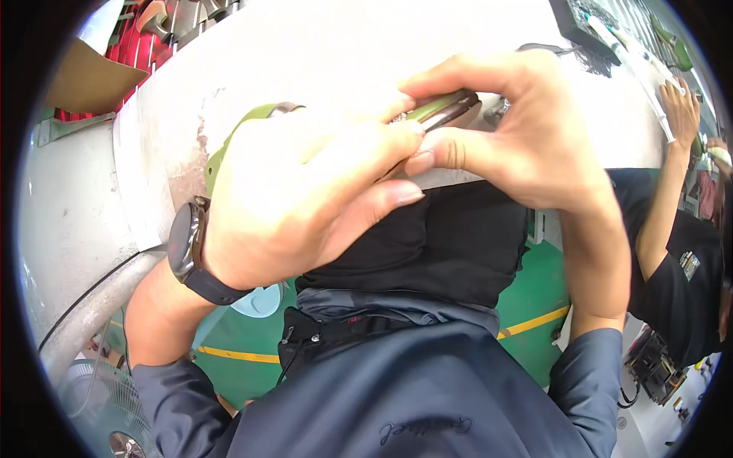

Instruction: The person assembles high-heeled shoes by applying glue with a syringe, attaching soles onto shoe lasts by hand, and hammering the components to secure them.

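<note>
My left hand [305, 198], with a dark watch on the wrist, grips a flat olive-green part [229, 141] whose strip end sticks out to the left of the palm. My right hand [519, 130] pinches the other end of the same green part [447, 107] between thumb and fingertips, just above the white table's near edge. The middle of the part is hidden under my fingers. Both hands meet over the table edge, close to my body.
The white table [321, 53] spreads ahead. A cardboard box [88, 80] and red items stand at the far left. Another person in a black shirt [679, 267] reaches onto the table at the right. Green floor with a yellow line [534, 324] lies below.
</note>
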A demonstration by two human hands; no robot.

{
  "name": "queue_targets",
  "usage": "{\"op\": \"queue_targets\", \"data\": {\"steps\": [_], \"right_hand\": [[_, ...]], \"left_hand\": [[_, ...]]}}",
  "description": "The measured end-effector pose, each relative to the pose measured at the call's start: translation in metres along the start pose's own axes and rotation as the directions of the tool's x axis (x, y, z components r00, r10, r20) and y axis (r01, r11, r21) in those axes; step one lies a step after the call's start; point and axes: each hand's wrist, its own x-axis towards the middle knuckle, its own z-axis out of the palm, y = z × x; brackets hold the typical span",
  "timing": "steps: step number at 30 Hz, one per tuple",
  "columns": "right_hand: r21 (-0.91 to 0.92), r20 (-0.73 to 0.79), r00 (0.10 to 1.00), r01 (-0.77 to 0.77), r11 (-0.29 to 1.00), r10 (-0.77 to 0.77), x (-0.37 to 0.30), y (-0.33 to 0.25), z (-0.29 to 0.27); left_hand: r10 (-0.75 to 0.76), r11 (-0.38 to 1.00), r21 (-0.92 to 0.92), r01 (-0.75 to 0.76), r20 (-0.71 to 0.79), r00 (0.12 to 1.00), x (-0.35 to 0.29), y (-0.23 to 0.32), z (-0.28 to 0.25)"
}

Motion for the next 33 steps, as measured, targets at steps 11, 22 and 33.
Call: {"op": "queue_targets", "data": {"steps": [11, 22, 33], "right_hand": [[-0.068, -0.073, 0.976, 0.202, 0.977, -0.207, -0.001, 0.009, 0.015], [-0.151, 0.100, 0.994, 0.047, 0.987, -0.032, 0.019, -0.008, 0.002], [-0.574, -0.635, 0.764, -0.366, 0.732, -0.116, -0.063, 0.049, -0.008]], "left_hand": [[0.019, 0.997, -0.070, -0.024, -0.078, 0.997, -0.007, -0.005, 0.008], [0.072, 0.994, -0.074, -0.082, -0.118, 0.990, -0.002, -0.008, 0.007], [0.019, 0.999, -0.040, -0.023, -0.090, 0.996, 0.002, 0.000, 0.003]]}}
